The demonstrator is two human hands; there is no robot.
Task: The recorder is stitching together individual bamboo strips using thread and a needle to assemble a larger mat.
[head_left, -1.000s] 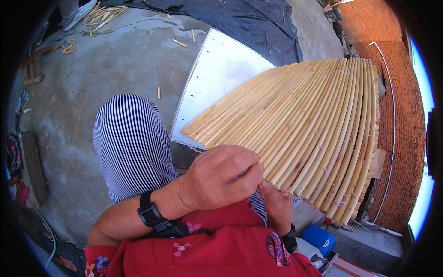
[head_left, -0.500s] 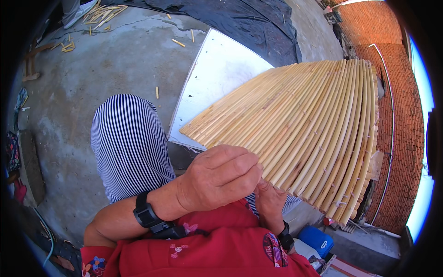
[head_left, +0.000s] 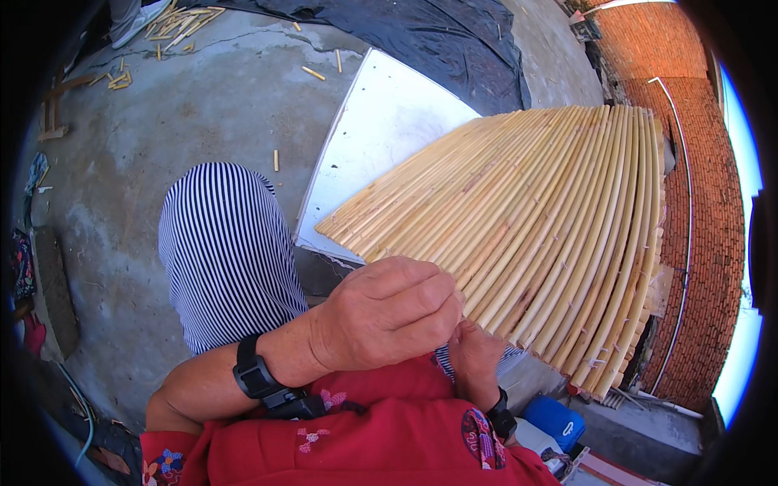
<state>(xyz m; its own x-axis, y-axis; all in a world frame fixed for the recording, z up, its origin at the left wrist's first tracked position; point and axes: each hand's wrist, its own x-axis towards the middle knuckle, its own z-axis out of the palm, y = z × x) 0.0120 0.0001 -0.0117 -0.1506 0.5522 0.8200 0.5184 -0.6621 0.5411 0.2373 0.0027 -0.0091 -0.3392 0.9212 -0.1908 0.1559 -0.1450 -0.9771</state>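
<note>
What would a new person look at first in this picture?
Probably the big mat of pale stalks, spread across the right side, with the left hand and right hand at its near edge. Next, maybe the striped cloth left of the mat, and the bright red top along the bottom.

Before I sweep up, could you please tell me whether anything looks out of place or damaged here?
Short stalk pieces lie strewn over the concrete floor, loose, unlike those joined in the stalk mat; the floor itself is cracked near the black sheet.
</note>
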